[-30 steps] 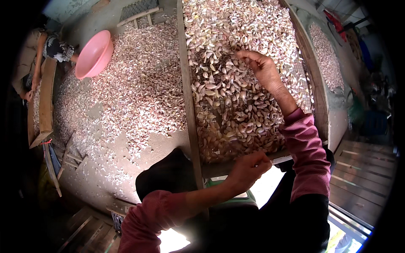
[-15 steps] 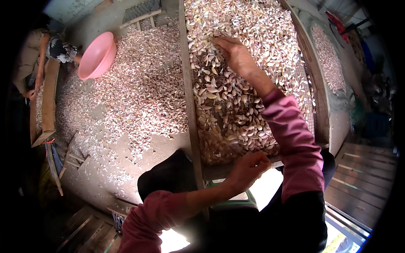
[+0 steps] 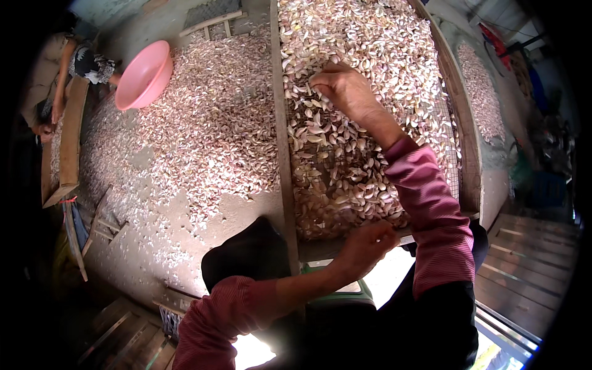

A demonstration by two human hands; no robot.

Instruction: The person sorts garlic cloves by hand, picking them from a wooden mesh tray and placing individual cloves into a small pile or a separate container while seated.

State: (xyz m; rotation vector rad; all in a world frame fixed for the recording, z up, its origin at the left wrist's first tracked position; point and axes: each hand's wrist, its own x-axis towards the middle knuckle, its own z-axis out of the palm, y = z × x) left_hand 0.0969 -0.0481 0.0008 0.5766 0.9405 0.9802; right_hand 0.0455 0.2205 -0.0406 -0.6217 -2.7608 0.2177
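Garlic cloves (image 3: pixel 382 43) cover a wooden-framed mesh tray (image 3: pixel 464 129) in front of me, thick at the far end and sparser nearer me. Over the left half of the tray, my right hand (image 3: pixel 350 92) reaches down with its fingers pinched together among the cloves. Whatever lies between those fingertips is too small to make out. My left hand (image 3: pixel 367 245) is curled closed at the tray's near rail, beside the shaded cloves; its contents are hidden by the fingers.
More garlic cloves (image 3: pixel 216 117) are spread over the floor on the left, around a pink basin (image 3: pixel 145 75). At the far left a person's arm (image 3: pixel 61 92) works over another wooden tray (image 3: pixel 75 135). A further clove pile (image 3: pixel 481 92) lies at the right. Wooden slats (image 3: pixel 524 265) stand at lower right.
My right hand has come slightly nearer me, its fingers still pinched over the cloves. My left hand stays almost where it was. The whole view has shifted a little.
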